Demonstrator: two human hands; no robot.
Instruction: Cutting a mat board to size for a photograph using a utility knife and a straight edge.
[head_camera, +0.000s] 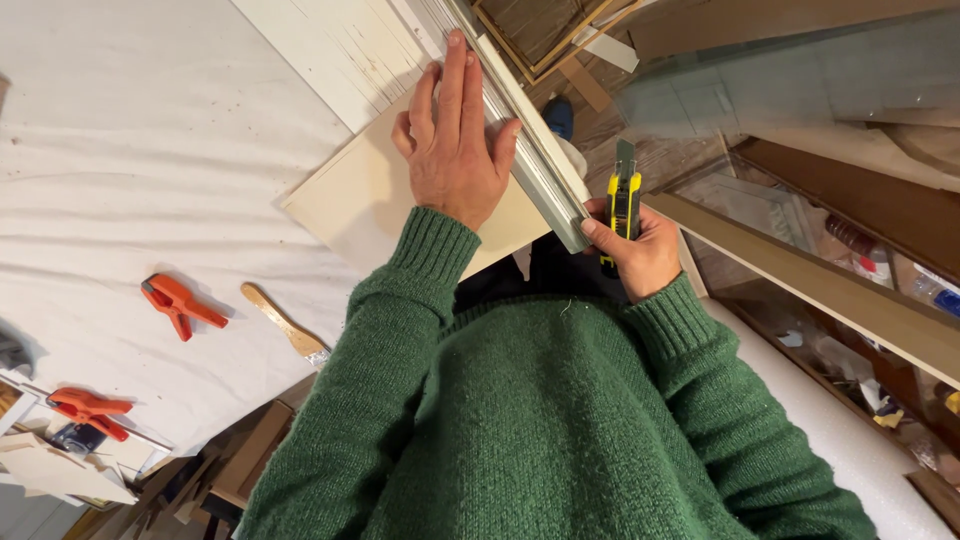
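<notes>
Head view: right hand (640, 255) fingers grip an upright utility knife (623, 205), blade pointing away; left hand (455, 140) fingers flat.

White sheet (130, 150) left open; orange clamps (180, 303) obstruct near edge

orange clamps (180, 303): 2 | utility knife (624, 203): 1 | wooden-handled brush (286, 324): 1

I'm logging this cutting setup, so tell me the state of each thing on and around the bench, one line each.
Left hand: flat, pressing the metal straightedge onto the cream board.
Right hand: gripping the yellow utility knife, blade out, at the straightedge's near end.
Cream board: lying flat on the white-covered table.
Orange spring clamps: lying loose, clamping nothing.
Wooden-handled tool: lying unused.
</notes>
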